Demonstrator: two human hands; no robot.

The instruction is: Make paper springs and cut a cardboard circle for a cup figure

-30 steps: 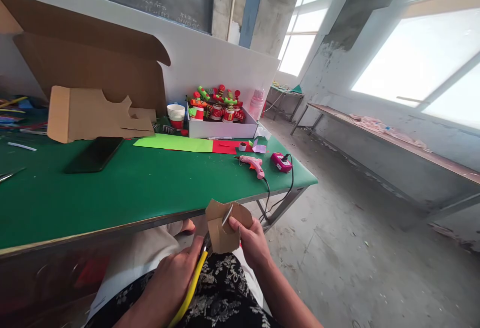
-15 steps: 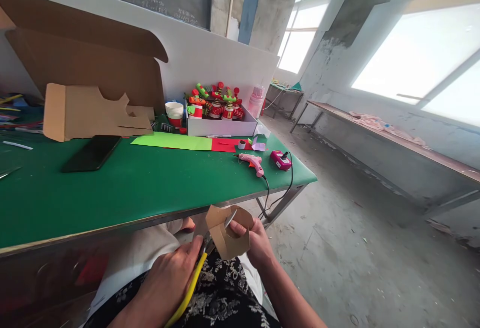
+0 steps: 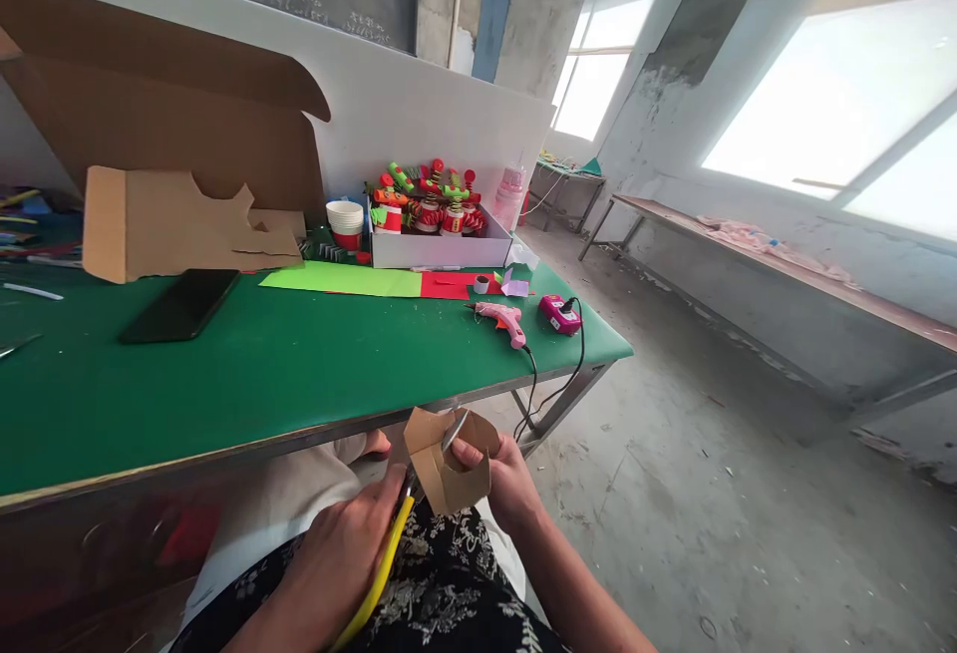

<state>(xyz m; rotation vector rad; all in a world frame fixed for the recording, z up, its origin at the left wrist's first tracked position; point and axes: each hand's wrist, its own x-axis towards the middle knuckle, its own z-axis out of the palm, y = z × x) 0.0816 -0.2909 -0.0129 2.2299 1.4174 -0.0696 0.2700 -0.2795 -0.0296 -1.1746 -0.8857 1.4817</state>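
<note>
In front of my lap I hold a piece of brown cardboard (image 3: 434, 459) with bent-up edges and an opening near its middle. My right hand (image 3: 512, 489) grips it from the right, thumb inside the opening. My left hand (image 3: 340, 548) is closed around scissors (image 3: 387, 558) with yellow handles. Beyond the cardboard's near left edge, a metal blade tip (image 3: 454, 428) shows in the opening, close to my right thumb. Part of the blades is hidden by the cardboard.
On the green table (image 3: 314, 364) lie a pink glue gun (image 3: 502, 318), a magenta plug box (image 3: 559, 315), a phone (image 3: 180, 306) and green paper (image 3: 340, 279). Behind are paper cups (image 3: 345, 222), a white box (image 3: 441, 252) of red and green figures, and cut cardboard (image 3: 164, 224).
The cardboard, the scissors and both hands have shifted very slightly left. The blade tip shows at a slightly different place in the opening; both grips are the same.
</note>
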